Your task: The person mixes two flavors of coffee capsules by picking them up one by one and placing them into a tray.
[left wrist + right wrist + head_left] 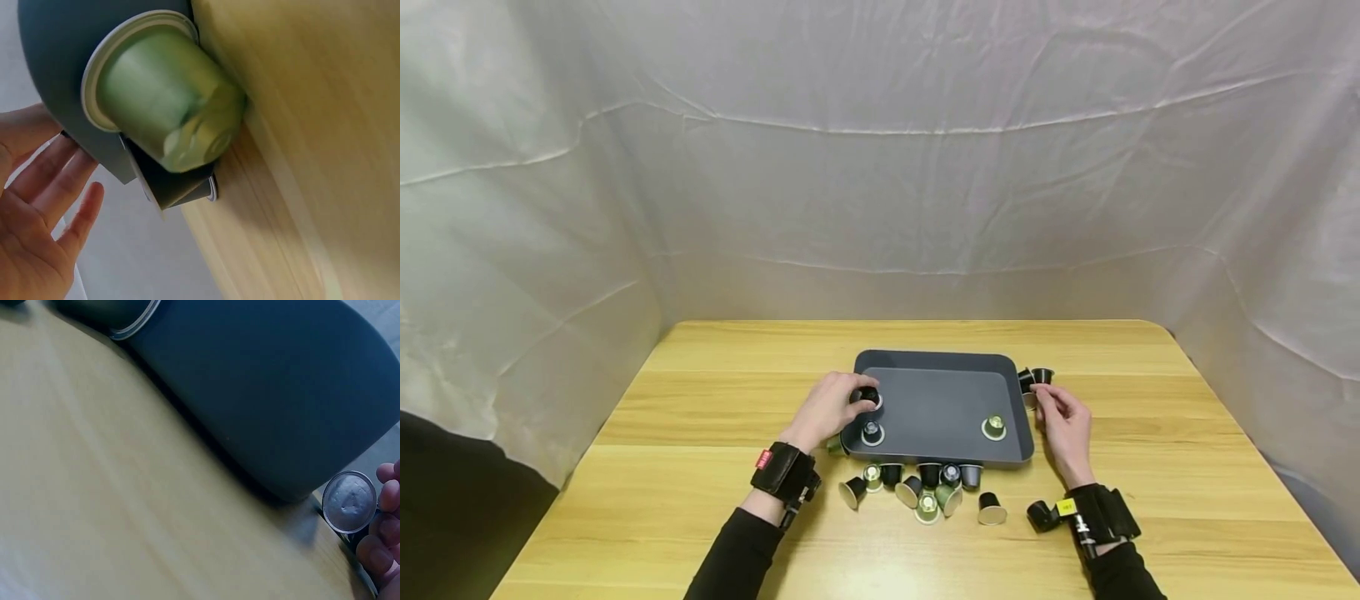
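My left hand (829, 408) pinches a black coffee capsule (870, 394) at the left end of the dark grey tray (940, 408). Its fingers (59, 181) show past the tray wall in the left wrist view, where the capsule is hidden. Another dark capsule (872, 432) stands in the tray just in front of it. To the right of the tray, my right hand (1067, 429) has thumb and fingertips on a capsule with a silvery lid (350, 502), at the tray's outer wall. Two black capsules (1042, 376) lie by those fingertips.
A pale green capsule (994, 427) stands in the tray's front right corner. Along the front wall, several loose capsules (927, 507) lie on the wooden table (700, 467). One green capsule (169, 94) leans at the tray's left side. A pale curtain (925, 200) hangs behind.
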A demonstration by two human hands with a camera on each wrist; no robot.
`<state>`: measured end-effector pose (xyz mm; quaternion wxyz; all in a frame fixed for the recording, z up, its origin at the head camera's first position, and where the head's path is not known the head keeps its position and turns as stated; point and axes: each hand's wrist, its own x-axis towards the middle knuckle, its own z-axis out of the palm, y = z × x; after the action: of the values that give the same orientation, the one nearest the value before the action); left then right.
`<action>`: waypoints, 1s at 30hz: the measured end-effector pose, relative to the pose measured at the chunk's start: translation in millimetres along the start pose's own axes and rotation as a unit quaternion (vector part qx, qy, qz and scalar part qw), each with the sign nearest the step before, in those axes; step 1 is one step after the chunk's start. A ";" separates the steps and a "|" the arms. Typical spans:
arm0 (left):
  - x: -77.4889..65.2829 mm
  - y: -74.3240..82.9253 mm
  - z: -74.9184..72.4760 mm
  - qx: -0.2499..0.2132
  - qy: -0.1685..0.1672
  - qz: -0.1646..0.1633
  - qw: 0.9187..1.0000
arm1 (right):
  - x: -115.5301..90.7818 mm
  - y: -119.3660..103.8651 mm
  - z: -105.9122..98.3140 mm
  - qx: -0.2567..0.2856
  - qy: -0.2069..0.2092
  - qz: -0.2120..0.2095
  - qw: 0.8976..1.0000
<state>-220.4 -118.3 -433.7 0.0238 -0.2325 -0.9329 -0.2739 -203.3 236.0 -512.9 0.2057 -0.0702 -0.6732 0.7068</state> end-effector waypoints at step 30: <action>1.1 -2.4 13.2 0.044 -0.006 0.032 0.999 | 1.3 0.4 0.8 0.013 0.003 0.014 1.000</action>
<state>-221.3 -112.8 -446.0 0.0368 -0.2623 -0.9363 -0.2304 -204.9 235.8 -513.0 0.1991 -0.0793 -0.6623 0.7179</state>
